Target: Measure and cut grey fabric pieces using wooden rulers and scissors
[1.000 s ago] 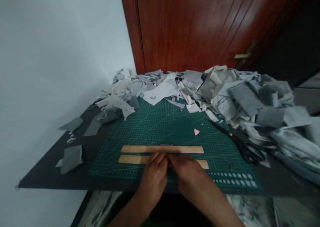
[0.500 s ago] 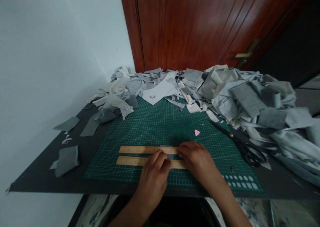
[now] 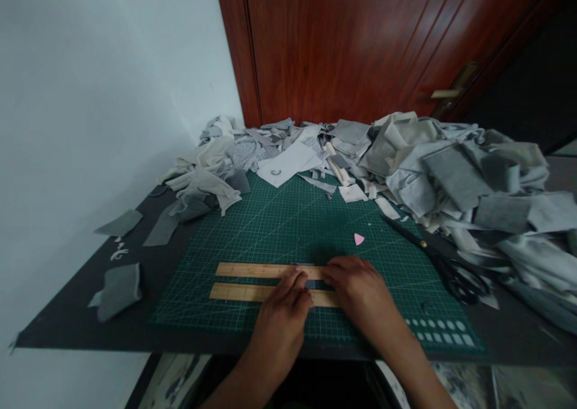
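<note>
On the front part of the green cutting mat (image 3: 279, 228), two wooden rulers (image 3: 252, 270) are laid parallel, with a small grey piece (image 3: 310, 284) visible between them. Both are overlaid by the left hand (image 3: 283, 316) near mid-length; their right ends are covered by the right hand (image 3: 362, 287). The hands are set apart; whether either grips cannot be told.

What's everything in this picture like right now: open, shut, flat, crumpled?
Left hand: fingers on the rulers
Right hand: fingers on the rulers
Far ruler: lying flat
Near ruler: lying flat
Small gray piece: partly hidden
Cutting mat: spread flat
Pink piece: loose on the mat
Scissors: lying down, blades look shut
Fabric heap: crumpled, piled up
Door: looks shut
</note>
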### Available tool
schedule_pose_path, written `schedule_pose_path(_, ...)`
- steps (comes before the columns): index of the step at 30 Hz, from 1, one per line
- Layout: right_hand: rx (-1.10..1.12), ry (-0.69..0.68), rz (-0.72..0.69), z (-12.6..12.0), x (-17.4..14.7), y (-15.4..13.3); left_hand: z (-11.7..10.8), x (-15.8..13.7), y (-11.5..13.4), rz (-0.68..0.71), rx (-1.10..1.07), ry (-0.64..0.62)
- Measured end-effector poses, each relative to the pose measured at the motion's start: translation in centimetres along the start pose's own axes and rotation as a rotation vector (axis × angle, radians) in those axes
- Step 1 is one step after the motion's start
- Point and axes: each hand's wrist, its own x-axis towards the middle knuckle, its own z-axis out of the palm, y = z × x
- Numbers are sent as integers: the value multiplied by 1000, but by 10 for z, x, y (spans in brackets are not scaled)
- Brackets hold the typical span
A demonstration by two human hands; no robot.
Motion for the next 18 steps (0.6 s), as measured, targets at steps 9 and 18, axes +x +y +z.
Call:
schedule_pose_path(9,-9,-4,-8,1,-1,1,4,-3,-3,14,-39,8)
schedule_pose_path(18,47,-52,21,-5,2,0,3,-3,-3,-2,-38,-14)
